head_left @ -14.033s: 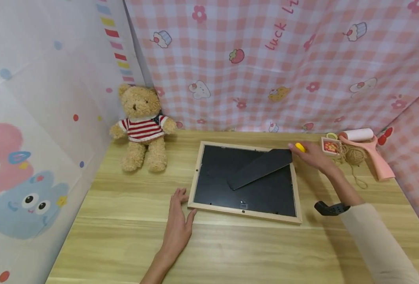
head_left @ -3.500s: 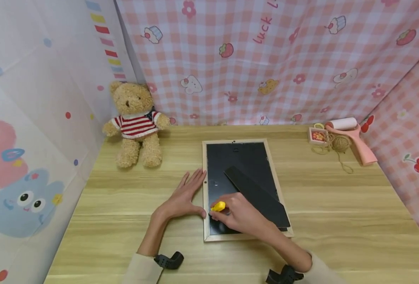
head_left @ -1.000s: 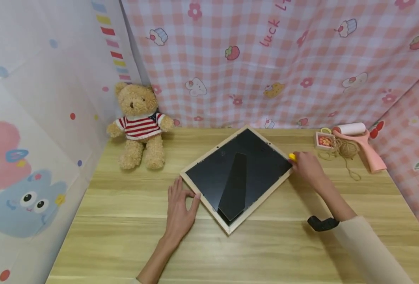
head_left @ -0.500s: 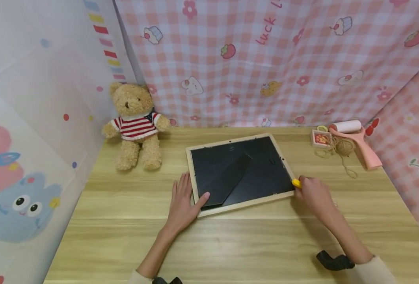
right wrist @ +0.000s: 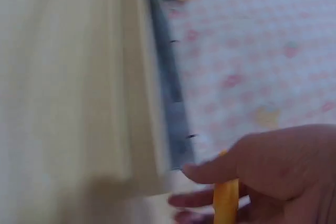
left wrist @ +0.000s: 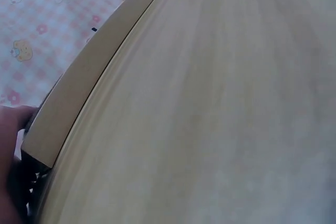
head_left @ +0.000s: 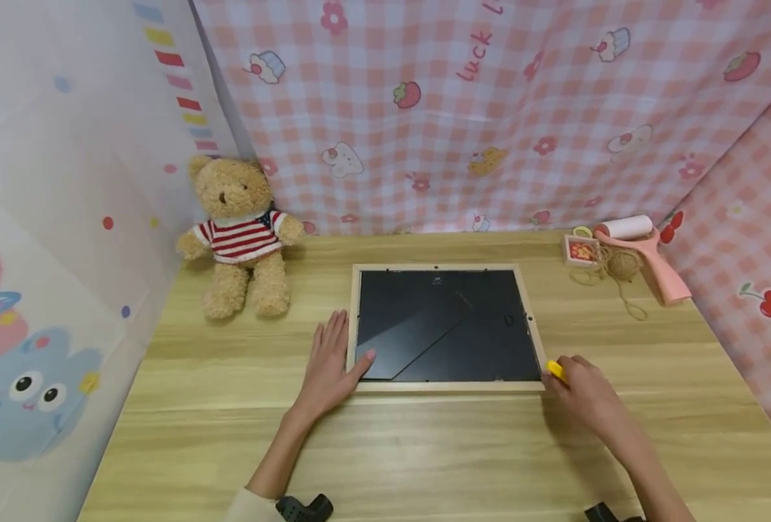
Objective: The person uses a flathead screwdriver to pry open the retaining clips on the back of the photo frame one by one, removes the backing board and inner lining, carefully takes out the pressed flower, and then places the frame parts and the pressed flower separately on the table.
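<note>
A picture frame (head_left: 450, 388) lies on the table with its black backing upward and its light wooden edge all around. A black stand flap (head_left: 405, 337) lies slantwise on the backing. My left hand (head_left: 328, 366) rests at the frame's left edge, fingers along the outside and thumb over the lower left corner. My right hand (head_left: 587, 391) holds a small yellow tool (head_left: 556, 370) at the frame's lower right corner; its working end is hidden. In the right wrist view, the yellow tool (right wrist: 226, 200) sits between thumb and fingers. Small dark tabs (right wrist: 191, 136) stick out along the backing's edge.
A teddy bear (head_left: 238, 239) in a striped shirt sits at the back left. At the back right lie a ball of twine (head_left: 622, 265), a small framed box (head_left: 581, 251) and a pink lint roller (head_left: 662, 272). Cloth-covered walls stand behind and at both sides.
The picture frame has turned from upright through slanted to lying lengthwise across the table. My right hand has come nearer with the yellow tool; my left thumb has moved onto the frame's corner.
</note>
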Tool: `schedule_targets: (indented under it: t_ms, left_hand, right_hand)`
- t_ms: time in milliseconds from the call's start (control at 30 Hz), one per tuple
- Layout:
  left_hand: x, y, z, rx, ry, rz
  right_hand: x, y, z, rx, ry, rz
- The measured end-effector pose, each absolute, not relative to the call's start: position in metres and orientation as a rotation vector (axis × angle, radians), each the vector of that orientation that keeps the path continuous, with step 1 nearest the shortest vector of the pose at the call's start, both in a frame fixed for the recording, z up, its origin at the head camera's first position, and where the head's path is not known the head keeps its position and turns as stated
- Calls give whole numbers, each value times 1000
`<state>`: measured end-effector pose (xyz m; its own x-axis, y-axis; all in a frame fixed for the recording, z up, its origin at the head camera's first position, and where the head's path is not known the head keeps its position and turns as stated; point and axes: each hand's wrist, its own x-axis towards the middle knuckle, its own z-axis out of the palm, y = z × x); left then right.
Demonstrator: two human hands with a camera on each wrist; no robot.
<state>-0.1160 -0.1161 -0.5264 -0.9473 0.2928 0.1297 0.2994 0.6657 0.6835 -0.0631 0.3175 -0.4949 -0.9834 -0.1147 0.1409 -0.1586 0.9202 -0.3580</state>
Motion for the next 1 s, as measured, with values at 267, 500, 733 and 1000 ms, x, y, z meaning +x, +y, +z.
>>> schedule_targets:
  t_ms: [267, 500, 733, 1000]
  left_hand:
    - [-119, -127, -523, -615, -2859, -1226]
    - [-141, -150, -513, -802, -3021, -1230]
    - [-153, -164, -521, -908, -3046, -1326]
    - [-148, -159, -517, -847, -3069, -1374]
  right_hand:
    - [-75, 264, -411, 155, -2672, 980]
    - [-106, 211, -408, 287, -2467, 1495]
    - [-141, 177, -441, 410, -2291, 2084]
    - [-162, 145, -472, 437, -2438, 2246]
